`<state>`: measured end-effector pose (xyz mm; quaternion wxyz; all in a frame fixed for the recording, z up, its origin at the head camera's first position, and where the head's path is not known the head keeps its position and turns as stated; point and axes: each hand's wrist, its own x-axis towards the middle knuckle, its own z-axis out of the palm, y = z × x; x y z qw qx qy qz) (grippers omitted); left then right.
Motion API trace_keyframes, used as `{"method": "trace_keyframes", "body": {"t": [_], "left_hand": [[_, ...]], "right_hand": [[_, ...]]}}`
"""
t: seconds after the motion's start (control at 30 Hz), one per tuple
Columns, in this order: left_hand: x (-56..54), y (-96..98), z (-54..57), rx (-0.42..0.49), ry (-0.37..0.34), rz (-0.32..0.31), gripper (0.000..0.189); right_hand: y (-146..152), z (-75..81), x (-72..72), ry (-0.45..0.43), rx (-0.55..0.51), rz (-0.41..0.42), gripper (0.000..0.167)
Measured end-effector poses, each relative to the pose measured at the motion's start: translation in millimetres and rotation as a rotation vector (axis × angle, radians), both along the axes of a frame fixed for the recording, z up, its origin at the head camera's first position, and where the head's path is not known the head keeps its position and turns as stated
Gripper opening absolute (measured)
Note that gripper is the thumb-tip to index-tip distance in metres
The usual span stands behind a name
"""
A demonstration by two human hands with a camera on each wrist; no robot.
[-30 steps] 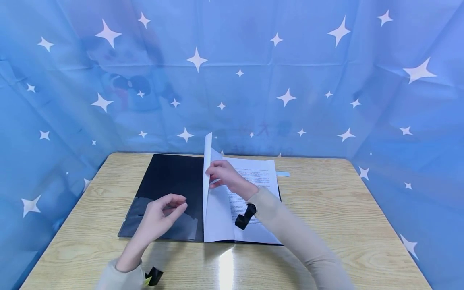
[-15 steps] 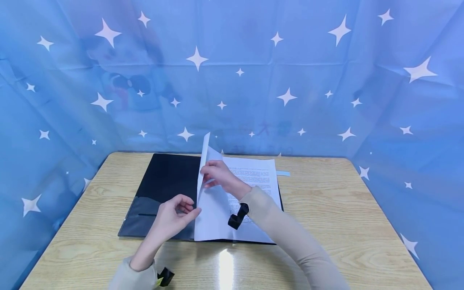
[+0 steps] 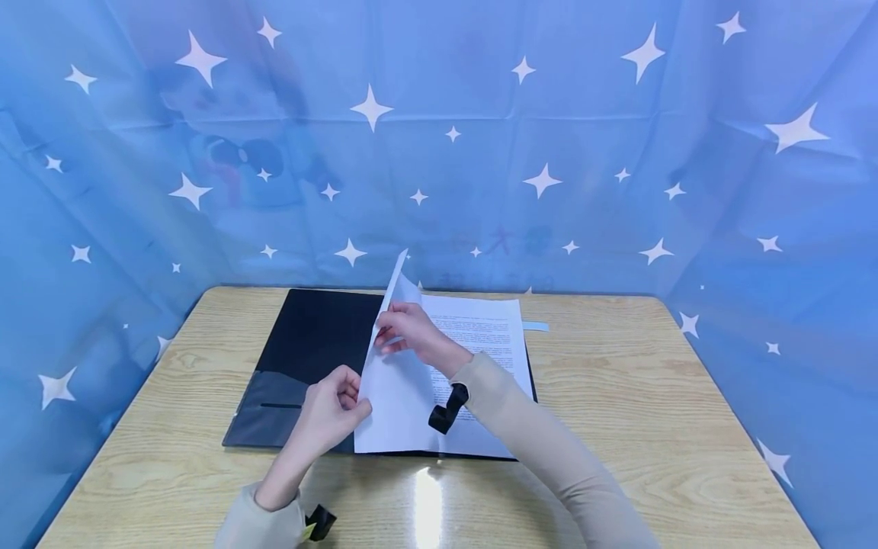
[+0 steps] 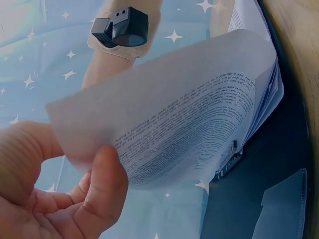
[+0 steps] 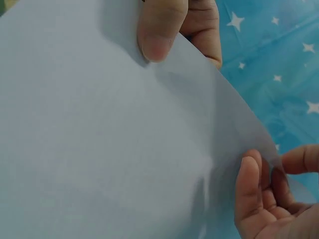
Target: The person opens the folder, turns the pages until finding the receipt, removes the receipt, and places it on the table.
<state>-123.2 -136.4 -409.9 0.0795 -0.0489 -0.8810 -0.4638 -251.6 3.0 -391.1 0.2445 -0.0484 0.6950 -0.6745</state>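
Note:
A black folder (image 3: 329, 328) lies spread on the table, with printed pages (image 3: 483, 335) on its right side. One sheet of paper (image 3: 394, 408) stands raised and bowed above the folder's middle; print shows on it in the left wrist view. My left hand (image 3: 329, 408) pinches the near part of its left edge, thumb (image 5: 158, 47) on the blank face and fingers behind. Farther up the same edge, my right hand (image 3: 414, 332) pinches the sheet between thumb and fingers. Beside the pages a metal clip (image 4: 229, 162) shows on the folder.
A clear pocket (image 3: 274, 408) covers the lower part of the folder's left cover. From the pages' right edge sticks out a light blue tab (image 3: 536, 326). The wooden table (image 3: 617, 381) extends on both sides, and a blue curtain (image 3: 453, 191) with white stars hangs behind it.
The raised sheet's lower part has swung left. My left hand has moved right to its edge and now pinches it, while my right hand has shifted slightly left with the sheet.

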Motion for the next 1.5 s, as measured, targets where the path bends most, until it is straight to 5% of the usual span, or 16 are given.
{"method": "trace_keyframes", "body": {"t": [0.3,0.6,1.27,1.5], "left_hand": [[-5.4,-7.4,-1.5,-0.024,0.002,0.066,0.017],[-12.7,-24.1,-3.2,-0.042,-0.072,0.123,0.015],[-22.2,-62.0,-29.2,-0.131,-0.162,0.192,0.016],[-25.4,-67.4,-40.0,-0.123,-0.206,0.171,0.017]], "right_hand": [[4.9,1.0,2.7,0.015,-0.001,0.001,0.01],[23.2,-1.8,0.8,0.046,0.042,0.006,0.024],[90.0,-45.4,-11.9,0.023,0.156,-0.006,0.031],[117.4,-56.8,-21.5,0.058,0.211,-0.105,0.021]]}}
